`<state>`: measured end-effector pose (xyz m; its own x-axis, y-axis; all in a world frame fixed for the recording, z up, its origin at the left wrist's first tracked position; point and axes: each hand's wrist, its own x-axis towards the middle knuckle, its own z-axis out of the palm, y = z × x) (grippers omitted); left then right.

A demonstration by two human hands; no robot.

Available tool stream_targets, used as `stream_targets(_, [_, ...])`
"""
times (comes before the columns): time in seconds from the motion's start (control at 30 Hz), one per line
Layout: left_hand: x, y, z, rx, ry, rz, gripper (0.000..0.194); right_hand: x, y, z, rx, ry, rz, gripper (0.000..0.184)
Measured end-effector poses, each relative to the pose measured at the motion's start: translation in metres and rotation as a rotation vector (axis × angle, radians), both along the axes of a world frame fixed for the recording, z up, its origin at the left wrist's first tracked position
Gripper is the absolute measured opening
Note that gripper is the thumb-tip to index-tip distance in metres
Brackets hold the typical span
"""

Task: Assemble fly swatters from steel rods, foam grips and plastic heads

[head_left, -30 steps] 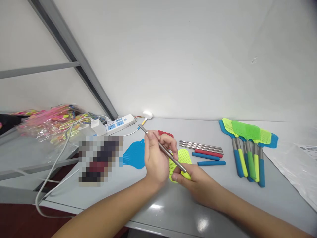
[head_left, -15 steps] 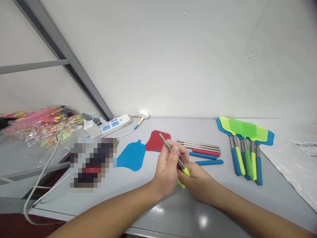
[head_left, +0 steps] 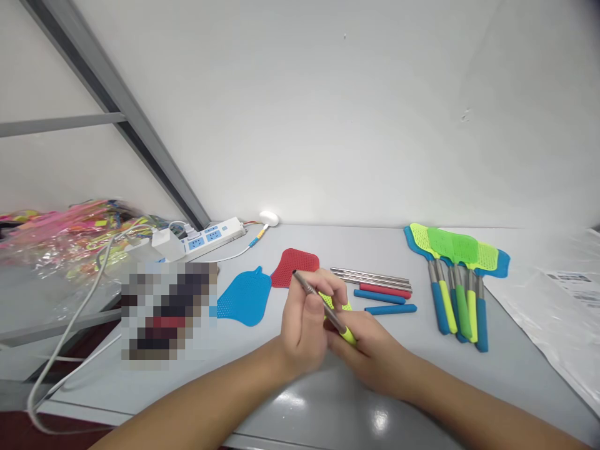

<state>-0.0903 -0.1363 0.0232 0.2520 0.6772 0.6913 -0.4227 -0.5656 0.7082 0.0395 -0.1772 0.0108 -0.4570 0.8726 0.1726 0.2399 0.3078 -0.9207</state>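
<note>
Both hands meet over the table on a metal telescopic rod (head_left: 332,316) with a yellow-green grip (head_left: 347,335) at its lower end. My left hand (head_left: 307,325) is closed around the rod, its thumb along the shaft below the upper tip. My right hand (head_left: 370,350) is wrapped round the grip end. Between the hands shows part of a yellow-green perforated swatter head (head_left: 335,302); which hand has hold of it I cannot tell. Behind them lie a red swatter head (head_left: 295,267) and a blue swatter head (head_left: 246,297), flat on the table.
Several metal rods (head_left: 370,277), a red grip (head_left: 385,291) and two blue grips (head_left: 391,310) lie behind my right hand. Several whole fly swatters (head_left: 457,281) are fanned out at right, beside a white plastic bag (head_left: 548,306). A power strip (head_left: 213,237) stands at left.
The yellow-green swatter head, previously below the hands, now shows between them. The rod's tip has swung lower and slightly left. The camera view has shifted a little.
</note>
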Motion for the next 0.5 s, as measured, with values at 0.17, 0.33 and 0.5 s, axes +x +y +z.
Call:
stream_targets(0.17, [0.002,0.001,0.013,0.130,-0.105,0.036,0.023,0.002,-0.002,0.003,0.170,-0.197,-0.087,0.019])
stream_targets(0.33, [-0.011,0.026,0.036,0.147,-0.193,0.182,0.026,0.004,0.002,0.000,0.145,-0.413,-0.139,0.035])
stream_targets(0.5, [-0.033,0.062,0.039,0.122,-0.162,0.396,0.026,0.006,0.002,-0.003,0.335,-0.609,-0.064,0.042])
